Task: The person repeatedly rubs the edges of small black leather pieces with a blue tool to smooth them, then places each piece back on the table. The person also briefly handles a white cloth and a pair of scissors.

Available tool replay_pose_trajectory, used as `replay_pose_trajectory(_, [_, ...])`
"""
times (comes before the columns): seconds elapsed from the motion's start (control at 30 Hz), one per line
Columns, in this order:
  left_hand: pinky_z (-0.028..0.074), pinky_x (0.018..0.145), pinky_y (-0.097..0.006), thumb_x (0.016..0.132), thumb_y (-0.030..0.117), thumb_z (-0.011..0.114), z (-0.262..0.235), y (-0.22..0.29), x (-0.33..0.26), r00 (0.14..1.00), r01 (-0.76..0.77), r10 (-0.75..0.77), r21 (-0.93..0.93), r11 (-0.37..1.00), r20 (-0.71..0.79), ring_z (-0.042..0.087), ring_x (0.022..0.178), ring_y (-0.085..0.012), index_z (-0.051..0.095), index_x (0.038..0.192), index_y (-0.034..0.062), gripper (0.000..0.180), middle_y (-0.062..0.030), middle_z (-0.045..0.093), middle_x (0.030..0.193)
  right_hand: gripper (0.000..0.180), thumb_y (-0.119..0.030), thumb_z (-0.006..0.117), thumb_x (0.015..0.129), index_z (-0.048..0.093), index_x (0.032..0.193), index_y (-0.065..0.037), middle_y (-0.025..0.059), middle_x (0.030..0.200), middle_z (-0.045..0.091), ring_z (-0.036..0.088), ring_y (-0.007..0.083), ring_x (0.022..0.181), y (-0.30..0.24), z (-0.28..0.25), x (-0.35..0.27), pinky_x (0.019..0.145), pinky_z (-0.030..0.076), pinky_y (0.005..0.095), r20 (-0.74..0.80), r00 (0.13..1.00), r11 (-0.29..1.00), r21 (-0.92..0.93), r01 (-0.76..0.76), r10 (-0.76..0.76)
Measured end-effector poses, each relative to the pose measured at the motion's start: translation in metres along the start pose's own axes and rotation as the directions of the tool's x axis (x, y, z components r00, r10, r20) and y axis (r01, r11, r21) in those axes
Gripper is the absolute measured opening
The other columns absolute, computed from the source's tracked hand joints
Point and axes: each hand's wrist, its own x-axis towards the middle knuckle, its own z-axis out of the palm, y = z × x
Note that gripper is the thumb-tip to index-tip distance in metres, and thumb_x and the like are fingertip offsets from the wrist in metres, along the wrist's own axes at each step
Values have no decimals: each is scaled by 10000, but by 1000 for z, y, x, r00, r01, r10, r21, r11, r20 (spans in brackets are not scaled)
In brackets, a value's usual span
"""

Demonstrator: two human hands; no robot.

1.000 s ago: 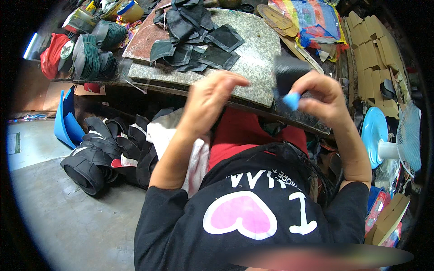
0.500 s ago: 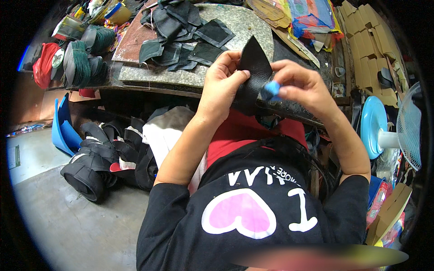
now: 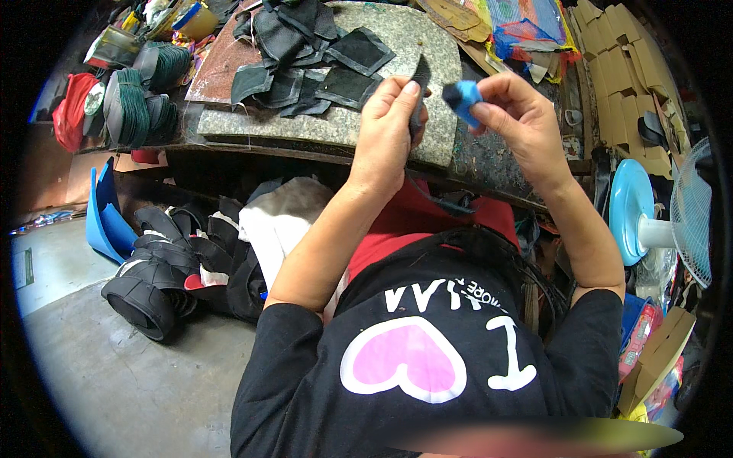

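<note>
Above the near edge of the workbench, my left hand (image 3: 388,133) is closed around a black leather-like piece (image 3: 422,76). The piece is seen nearly edge-on, its pointed tip upward, and a strip of it hangs below my fingers. My right hand (image 3: 523,126) pinches a small blue pad (image 3: 463,101) with a blackened end, just right of the leather and apart from it. Whether the pad is foam or cloth, I cannot tell. On a speckled stone slab (image 3: 275,136) behind my left hand lie several dark fabric pieces (image 3: 359,52) with grey borders.
Green cord spools (image 3: 131,107) and a red bag (image 3: 72,114) sit at the far left. Dark curved shoe-upper-like pieces (image 3: 149,294) are heaped on the floor. At right stand a blue-and-white fan (image 3: 632,210) and stacked cardboard boxes (image 3: 622,69).
My left hand has turned the leather piece from face-on to nearly edge-on. My right hand has lifted the blue pad up and away from it.
</note>
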Motion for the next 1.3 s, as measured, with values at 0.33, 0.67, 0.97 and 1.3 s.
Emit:
replay_pose_trajectory(0.33, [326,481,-201,998,230,486,12,1,0,1000,-11,12,92,996,-9,391,547,-32,547,873,81,203,55,456,668,131,-54,643,875,630,987,13,8,900,625,580,56,810,-5,11,-7,746,477,203,113,992,975,-206,86,-63])
replay_pose_trajectory(0.67, [306,438,-170,982,233,510,8,-8,8,983,-185,172,259,948,70,424,568,-14,569,897,83,183,52,500,702,172,27,661,736,654,906,-4,81,798,618,596,152,683,-13,13,-10,648,488,262,251,925,823,-431,370,-285])
replay_pose_trajectory(0.97, [261,418,-176,987,244,497,11,0,-8,989,53,-77,181,982,127,362,472,-23,543,905,85,184,50,448,608,133,-6,687,756,630,872,-35,45,703,564,547,113,602,-3,-7,10,557,456,237,-83,914,720,-646,254,-397])
replay_pose_trajectory(1.3, [257,429,-185,993,220,489,9,-7,-7,994,-80,48,353,932,100,349,484,-17,565,897,81,185,67,440,617,129,-22,667,781,620,900,-13,64,773,602,577,120,670,0,-5,-2,604,479,266,99,890,642,-657,395,-446])
